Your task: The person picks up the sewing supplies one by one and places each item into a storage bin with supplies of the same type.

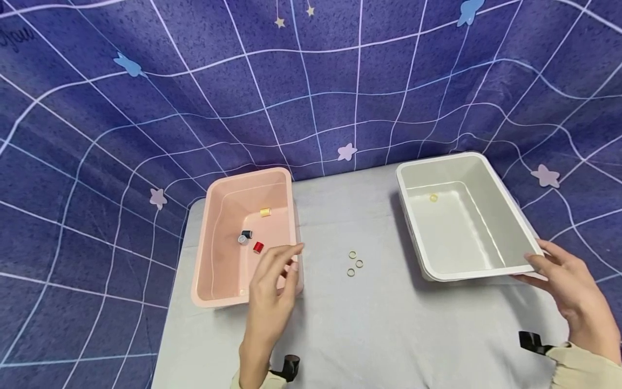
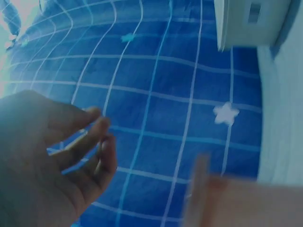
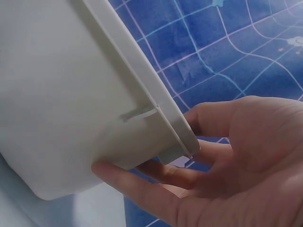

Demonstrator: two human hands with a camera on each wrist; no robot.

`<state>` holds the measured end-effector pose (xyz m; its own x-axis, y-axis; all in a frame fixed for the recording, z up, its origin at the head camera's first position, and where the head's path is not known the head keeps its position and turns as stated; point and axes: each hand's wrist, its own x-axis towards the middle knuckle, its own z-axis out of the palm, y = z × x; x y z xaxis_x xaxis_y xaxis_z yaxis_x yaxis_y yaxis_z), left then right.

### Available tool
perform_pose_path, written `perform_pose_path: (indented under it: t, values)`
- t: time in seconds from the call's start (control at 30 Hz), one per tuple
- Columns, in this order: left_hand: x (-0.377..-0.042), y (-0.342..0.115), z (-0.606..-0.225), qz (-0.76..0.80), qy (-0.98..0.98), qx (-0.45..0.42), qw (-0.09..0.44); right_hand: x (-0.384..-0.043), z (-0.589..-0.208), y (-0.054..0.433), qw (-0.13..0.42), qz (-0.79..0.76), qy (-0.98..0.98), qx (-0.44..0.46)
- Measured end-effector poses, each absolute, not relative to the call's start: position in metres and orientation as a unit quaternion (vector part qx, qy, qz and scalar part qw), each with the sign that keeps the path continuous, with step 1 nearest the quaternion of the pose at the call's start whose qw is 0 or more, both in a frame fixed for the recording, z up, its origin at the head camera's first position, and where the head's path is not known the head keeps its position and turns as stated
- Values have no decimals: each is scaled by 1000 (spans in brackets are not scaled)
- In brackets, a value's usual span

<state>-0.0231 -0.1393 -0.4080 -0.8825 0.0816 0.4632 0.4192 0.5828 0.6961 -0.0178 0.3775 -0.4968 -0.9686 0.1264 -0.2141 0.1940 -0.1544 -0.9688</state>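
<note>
My right hand [image 1: 575, 286] grips the near right corner of a pale grey plastic bin [image 1: 481, 273], with fingers at the rim and below it. In the right wrist view, that bin's side wall [image 3: 71, 118] rises beside the fingers. One yellowish ring [image 1: 433, 198] lies inside it. My left hand [image 1: 272, 292] hovers by the right rim of a pink bin [image 1: 200, 259], fingers loosely bent with nothing visible between them. Several thread spools lie in the pink bin: a yellow spool [image 1: 265, 212], a black one, a white one and a red spool [image 1: 258, 247].
Three small gold rings [image 1: 359, 263] lie close together on the grey cloth [image 1: 350, 319] between the bins. A blue curtain [image 1: 272, 108] with a line grid and stars hangs behind and beside the table.
</note>
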Motion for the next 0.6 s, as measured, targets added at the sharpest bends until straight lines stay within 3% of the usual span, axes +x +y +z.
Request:
perform_pose_path:
  t: [0.33, 0.6]
  values:
    - [-38, -106, -443, -423, -888, -152, 94, -28, -503, 392, 27, -761, 639, 106]
    - [-48, -86, -461, -393, -904, -137, 100, -29, -509, 401, 36, -770, 629, 96]
